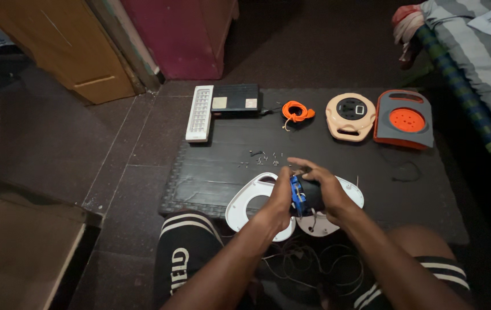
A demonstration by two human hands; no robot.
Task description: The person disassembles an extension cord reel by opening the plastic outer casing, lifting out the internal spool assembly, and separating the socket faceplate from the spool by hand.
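Both hands meet over the mat [211, 172]: left hand [279, 198] and right hand [321, 192] each hold a narrow grip on the blue-and-black part [302, 195], upright between them, above the white shell [251, 204]. Beyond lie screws [263, 156], then reels [350, 116].

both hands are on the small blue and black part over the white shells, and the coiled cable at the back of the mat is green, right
Not quite: the coiled cable is orange, not green, as the head view shows. The rest holds: the left hand and right hand grip the blue and black part over the white shells on the mat.
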